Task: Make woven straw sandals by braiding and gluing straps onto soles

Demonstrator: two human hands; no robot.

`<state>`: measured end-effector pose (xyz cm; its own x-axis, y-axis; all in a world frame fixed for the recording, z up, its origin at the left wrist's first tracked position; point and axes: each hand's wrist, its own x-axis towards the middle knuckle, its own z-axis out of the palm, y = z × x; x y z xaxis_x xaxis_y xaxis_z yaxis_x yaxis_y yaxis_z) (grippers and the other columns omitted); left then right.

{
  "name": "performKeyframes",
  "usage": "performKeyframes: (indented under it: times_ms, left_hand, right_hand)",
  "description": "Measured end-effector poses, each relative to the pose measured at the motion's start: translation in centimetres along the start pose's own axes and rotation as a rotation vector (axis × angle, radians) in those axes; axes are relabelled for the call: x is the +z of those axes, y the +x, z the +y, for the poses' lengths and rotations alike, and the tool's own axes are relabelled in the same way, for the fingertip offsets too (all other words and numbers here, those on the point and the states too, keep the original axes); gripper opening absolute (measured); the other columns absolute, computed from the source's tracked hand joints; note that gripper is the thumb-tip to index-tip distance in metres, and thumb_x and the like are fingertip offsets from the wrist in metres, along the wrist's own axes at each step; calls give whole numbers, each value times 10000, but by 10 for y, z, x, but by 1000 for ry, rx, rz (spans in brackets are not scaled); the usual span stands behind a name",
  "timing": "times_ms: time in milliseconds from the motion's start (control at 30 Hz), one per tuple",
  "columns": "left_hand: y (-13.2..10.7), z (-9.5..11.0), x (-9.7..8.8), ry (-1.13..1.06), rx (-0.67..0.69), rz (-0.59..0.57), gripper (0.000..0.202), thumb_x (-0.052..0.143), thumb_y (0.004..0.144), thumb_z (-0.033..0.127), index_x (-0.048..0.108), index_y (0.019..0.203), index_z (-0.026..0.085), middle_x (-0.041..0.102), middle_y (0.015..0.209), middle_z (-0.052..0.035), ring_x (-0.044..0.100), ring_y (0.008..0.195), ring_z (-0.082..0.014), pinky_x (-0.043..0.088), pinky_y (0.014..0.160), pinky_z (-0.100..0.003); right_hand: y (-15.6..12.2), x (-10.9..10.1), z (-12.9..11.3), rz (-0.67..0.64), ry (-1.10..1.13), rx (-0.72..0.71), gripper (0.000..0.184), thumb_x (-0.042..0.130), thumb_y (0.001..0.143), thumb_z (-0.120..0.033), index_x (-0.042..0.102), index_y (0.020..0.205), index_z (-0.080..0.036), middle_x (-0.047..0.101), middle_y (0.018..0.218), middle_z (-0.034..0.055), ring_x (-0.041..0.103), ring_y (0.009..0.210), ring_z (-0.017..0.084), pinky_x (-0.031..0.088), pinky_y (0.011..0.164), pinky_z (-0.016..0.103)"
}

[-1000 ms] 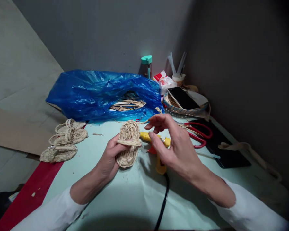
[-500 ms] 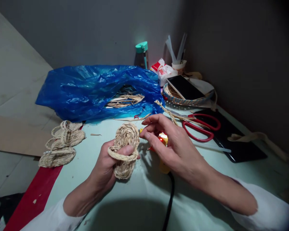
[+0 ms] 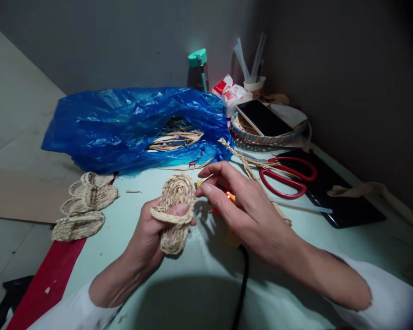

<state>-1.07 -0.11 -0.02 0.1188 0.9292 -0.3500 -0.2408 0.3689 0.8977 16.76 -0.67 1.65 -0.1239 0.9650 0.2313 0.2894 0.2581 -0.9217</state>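
Note:
My left hand [image 3: 154, 227] grips a small woven straw slipper [image 3: 177, 190], with its thumb under the braided strap [image 3: 168, 216]. The oval braided sole stands nearly upright, facing me. My right hand [image 3: 242, 204] hovers beside the sole's right edge, its thumb and fingertips drawn together. Anything between those fingertips is too small to make out. Partly hidden behind that hand lies a yellow tool, apparently a glue gun [image 3: 231, 196], with a glowing red light and a black cord [image 3: 243, 284].
Several small straw slippers [image 3: 98, 197] lie at left. A blue plastic bag [image 3: 124, 123] of straw strips [image 3: 175, 140] fills the back. Red-handled scissors [image 3: 285, 183], a black tablet-like slab [image 3: 351, 206], and a basket [image 3: 268, 140] bearing a phone [image 3: 265, 117] stand right. A bottle [image 3: 198, 73] stands behind.
The view has shifted slightly, so most things sit a little further left. Both hands keep nearly the same pose, the left still holding the slipper.

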Motion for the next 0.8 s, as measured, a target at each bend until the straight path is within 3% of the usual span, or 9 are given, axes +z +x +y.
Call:
performKeyframes:
  times_ms: [300, 567, 700, 800]
  left_hand:
    - [11, 0, 1, -153, 19, -8, 105, 760, 668, 168, 728, 764, 138, 711, 653, -37, 636, 588, -150, 542, 581, -231]
    - [10, 4, 2, -196, -13, -55, 204, 738, 694, 180, 752, 888, 117, 734, 765, -77, 660, 641, -169, 577, 639, -279]
    - [7, 8, 12, -103, 50, -92, 180, 729, 763, 156, 722, 943, 159, 735, 835, -39, 685, 752, -163, 558, 679, -236]
    - [7, 12, 18, 21, 112, -133, 203, 724, 820, 191, 690, 1019, 174, 739, 920, -37, 690, 809, -165, 548, 719, -239]
  right_hand:
    - [-2, 2, -2, -101, -1, 9, 200, 508, 932, -176, 491, 1132, -179, 683, 805, 0, 617, 705, 144, 428, 648, 271]
    - [-2, 2, -1, -126, 60, 27, 213, 528, 920, -223, 508, 1128, -186, 702, 917, 42, 649, 773, 163, 487, 709, 303]
    - [-2, 2, -4, -114, 42, 39, 494, 676, 824, -292, 472, 1265, -200, 689, 966, 45, 633, 828, 198, 497, 748, 349]
    - [-2, 0, -4, -73, -5, 6, 479, 678, 843, -323, 460, 1253, -205, 668, 915, 28, 625, 834, 204, 483, 745, 349]
